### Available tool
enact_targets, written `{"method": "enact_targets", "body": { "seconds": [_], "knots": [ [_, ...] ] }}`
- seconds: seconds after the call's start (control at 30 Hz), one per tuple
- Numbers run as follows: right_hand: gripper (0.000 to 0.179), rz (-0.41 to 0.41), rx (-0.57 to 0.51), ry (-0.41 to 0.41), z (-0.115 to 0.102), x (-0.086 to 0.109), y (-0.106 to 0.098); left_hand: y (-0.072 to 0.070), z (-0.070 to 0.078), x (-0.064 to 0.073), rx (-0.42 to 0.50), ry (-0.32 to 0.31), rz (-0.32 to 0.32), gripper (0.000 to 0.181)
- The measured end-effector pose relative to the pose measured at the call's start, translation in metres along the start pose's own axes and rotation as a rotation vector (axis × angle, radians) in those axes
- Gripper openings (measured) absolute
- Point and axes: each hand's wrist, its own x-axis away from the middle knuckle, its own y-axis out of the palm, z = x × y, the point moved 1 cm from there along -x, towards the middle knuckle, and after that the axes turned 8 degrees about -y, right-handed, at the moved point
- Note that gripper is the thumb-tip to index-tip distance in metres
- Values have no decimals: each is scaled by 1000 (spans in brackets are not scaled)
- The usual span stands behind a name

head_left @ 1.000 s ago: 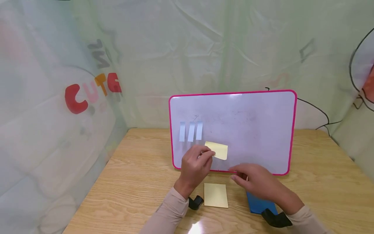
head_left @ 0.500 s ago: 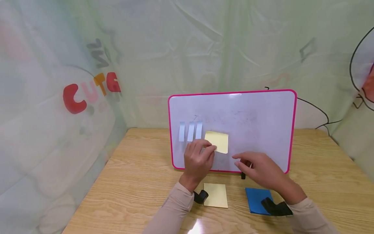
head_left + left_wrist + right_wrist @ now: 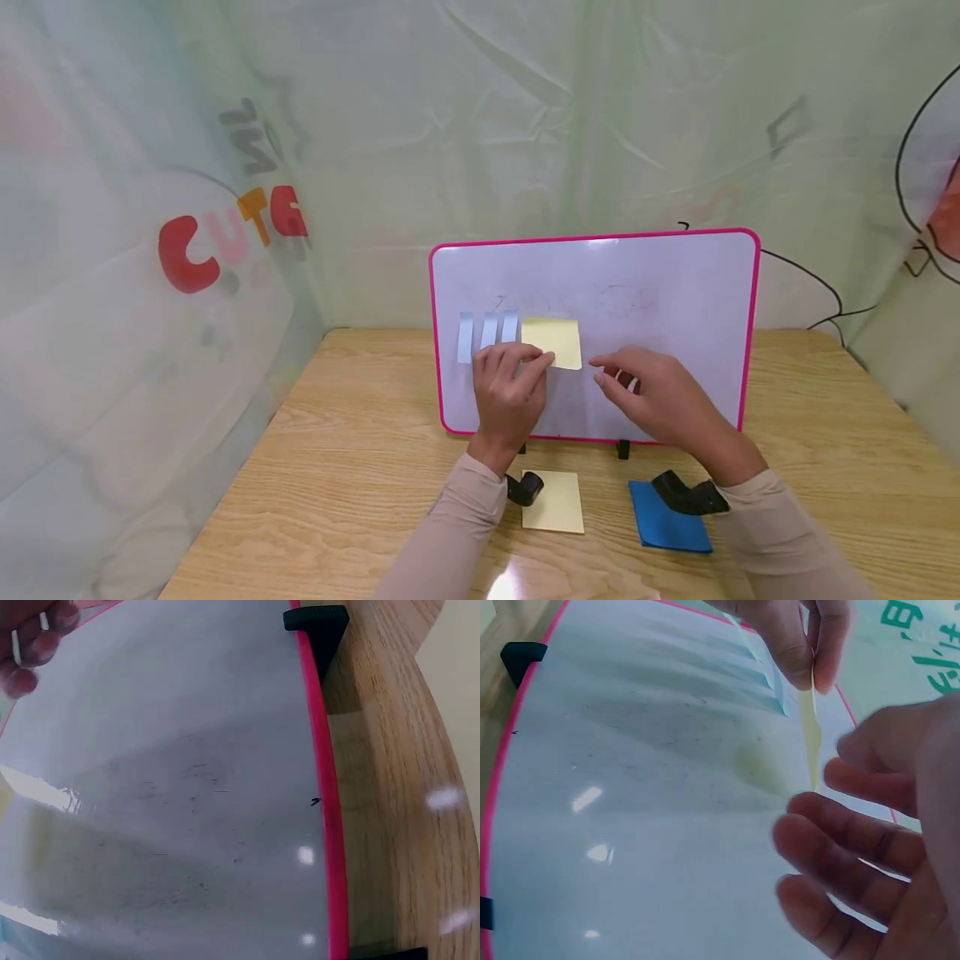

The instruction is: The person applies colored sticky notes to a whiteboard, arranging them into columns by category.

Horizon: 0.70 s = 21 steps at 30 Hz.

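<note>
My left hand pinches a yellow sticky note by its lower left part, in front of the whiteboard. From the right wrist, the note shows nearly edge-on, standing out from the board, with a yellowish reflection on the surface. To its right hovers my right hand, holding nothing, thumb and fingers apart and loosely bent. Its fingers lie beside the note in the right wrist view. Just left of the note, three pale blue strips are stuck on the board.
A yellow sticky-note pad lies on the wooden table below the board. Right of it is a blue pad, partly under the right wrist's black camera mount. Black feet hold the pink-framed board upright.
The left hand has raised the yellow note up the board, level with the blue strips. The right hand has risen alongside it, uncovering more of the blue pad.
</note>
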Motion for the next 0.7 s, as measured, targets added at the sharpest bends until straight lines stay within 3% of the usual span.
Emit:
{"method": "enact_targets", "body": {
  "seconds": [0.23,0.4,0.7],
  "knots": [
    [45,98,144,-123,0,-12,-2,6,-2,2,15,5,31,11],
    [52,50,197,-187,-4,-22,-4,12,-1,1,11,4,33,13],
    [54,-35,245,-310,-2,-42,4,17,-1,2,-49,-45,-29,12]
  ]
}}
